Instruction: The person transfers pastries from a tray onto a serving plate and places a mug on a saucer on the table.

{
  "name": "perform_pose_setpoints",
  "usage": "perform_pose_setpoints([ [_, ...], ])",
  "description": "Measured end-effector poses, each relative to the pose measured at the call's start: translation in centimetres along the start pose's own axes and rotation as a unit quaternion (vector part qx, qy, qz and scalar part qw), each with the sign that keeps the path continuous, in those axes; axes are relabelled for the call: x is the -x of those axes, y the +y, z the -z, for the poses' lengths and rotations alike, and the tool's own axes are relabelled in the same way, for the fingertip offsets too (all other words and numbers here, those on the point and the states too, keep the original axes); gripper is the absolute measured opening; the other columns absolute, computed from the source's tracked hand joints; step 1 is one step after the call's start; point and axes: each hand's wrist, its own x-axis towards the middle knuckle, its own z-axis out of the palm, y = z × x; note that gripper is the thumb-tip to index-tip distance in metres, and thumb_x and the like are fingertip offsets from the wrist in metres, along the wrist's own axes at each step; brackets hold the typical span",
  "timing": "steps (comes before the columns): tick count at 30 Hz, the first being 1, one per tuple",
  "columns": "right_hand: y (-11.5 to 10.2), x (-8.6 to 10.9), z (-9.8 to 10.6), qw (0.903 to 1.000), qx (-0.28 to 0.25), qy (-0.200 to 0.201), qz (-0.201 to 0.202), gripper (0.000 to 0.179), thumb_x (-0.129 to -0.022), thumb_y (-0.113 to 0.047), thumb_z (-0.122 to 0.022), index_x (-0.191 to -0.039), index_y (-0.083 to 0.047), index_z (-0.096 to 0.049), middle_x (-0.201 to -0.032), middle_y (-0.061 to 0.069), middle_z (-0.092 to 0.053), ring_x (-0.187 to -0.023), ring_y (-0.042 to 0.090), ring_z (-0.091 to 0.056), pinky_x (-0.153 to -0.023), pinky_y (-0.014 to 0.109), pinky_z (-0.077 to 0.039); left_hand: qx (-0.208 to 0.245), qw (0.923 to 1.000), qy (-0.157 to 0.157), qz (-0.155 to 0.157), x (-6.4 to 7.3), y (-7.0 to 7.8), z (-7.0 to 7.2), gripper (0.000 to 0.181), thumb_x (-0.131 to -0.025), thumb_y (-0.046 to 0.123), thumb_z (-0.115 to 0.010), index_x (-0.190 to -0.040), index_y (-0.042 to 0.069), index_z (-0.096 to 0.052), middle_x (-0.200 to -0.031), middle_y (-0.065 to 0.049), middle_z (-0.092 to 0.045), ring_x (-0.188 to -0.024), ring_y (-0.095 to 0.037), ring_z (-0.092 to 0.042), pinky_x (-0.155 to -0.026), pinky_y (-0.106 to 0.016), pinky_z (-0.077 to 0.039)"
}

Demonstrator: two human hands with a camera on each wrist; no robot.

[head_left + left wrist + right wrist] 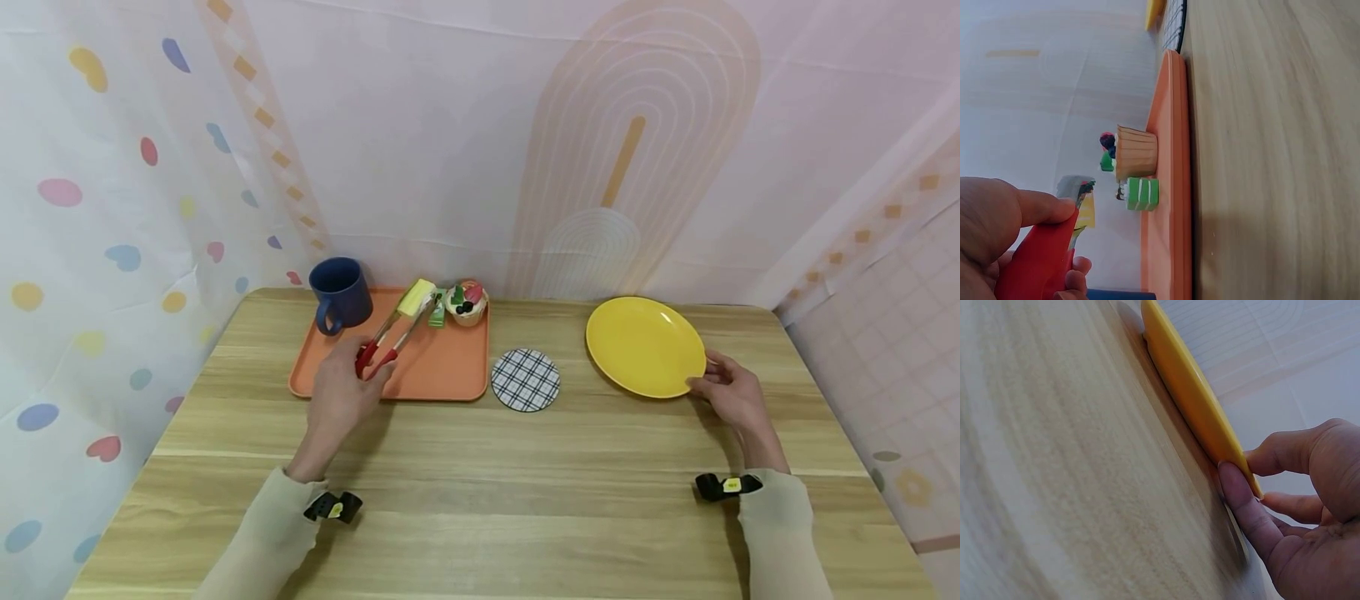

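I have the orange serving tray on the wooden table as my landmark. The left hand, seen over the tray's near left part, grips red-handled tongs, thumb on one side and curled fingers on the other. The fingers are drawn in around the handles. A yellow-and-white cake slice is caught between the tong tips, beyond the fingertips and apart from them; from the left wrist I see it raised above the tray.

On the tray, a green-and-white layered cake slice stands toward the far edge, right of centre. Just beside it, in the far right corner, is a fruit-topped cupcake in a pleated, pale orange wrapper. A dark blue mug occupies the far left corner, its handle toward the near side.

Just right of the tray lies a round black-and-white plaid coaster. Well to the right of the tray is a round yellow plate. The right hand pinches the plate's right rim, the gap between thumb and fingers narrow, with the plate extending leftward from the fingertips toward the tray.
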Motion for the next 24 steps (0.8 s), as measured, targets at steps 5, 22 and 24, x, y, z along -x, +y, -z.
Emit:
perform_pose_setpoints([
  [5,0.0,0.1,0.0,1.0,-0.002,0.0,0.0,0.073,-0.098,-0.009,-0.066,-0.159,0.002,-0.028,-0.145,0.026,-0.048,-0.087,-0.012,-0.054,-0.078,0.013,-0.055,-0.003,1.0,-0.004,-0.004,0.0,0.5,-0.2,0.042,-0.094,0.026,-0.075,-0.123,0.0,-0.061,-0.096,-0.018,-0.063,-0.077,-0.029,-0.054,-0.062,-0.033,-0.039],
  [22,-0.2,0.1,0.1,1.0,0.0,0.0,-0.003,0.074,-0.098,-0.009,-0.066,-0.159,0.002,-0.027,-0.146,0.028,-0.048,-0.087,-0.012,-0.053,-0.077,0.014,-0.056,-0.001,0.9998,-0.017,-0.011,-0.2,2.3,-1.3,0.041,-0.093,0.027,-0.076,-0.122,0.002,-0.061,-0.096,-0.016,-0.062,-0.076,-0.028,-0.052,-0.062,-0.034,-0.038],
  [24,-0.2,0.1,0.0,1.0,0.0,0.001,-0.003,0.074,-0.097,-0.008,-0.066,-0.159,0.002,-0.028,-0.146,0.027,-0.048,-0.087,-0.012,-0.053,-0.077,0.013,-0.055,0.003,0.9998,-0.014,-0.016,-0.2,2.5,-1.5,0.041,-0.093,0.027,-0.076,-0.123,0.003,-0.061,-0.097,-0.016,-0.063,-0.077,-0.028,-0.053,-0.063,-0.034,-0.039],
])
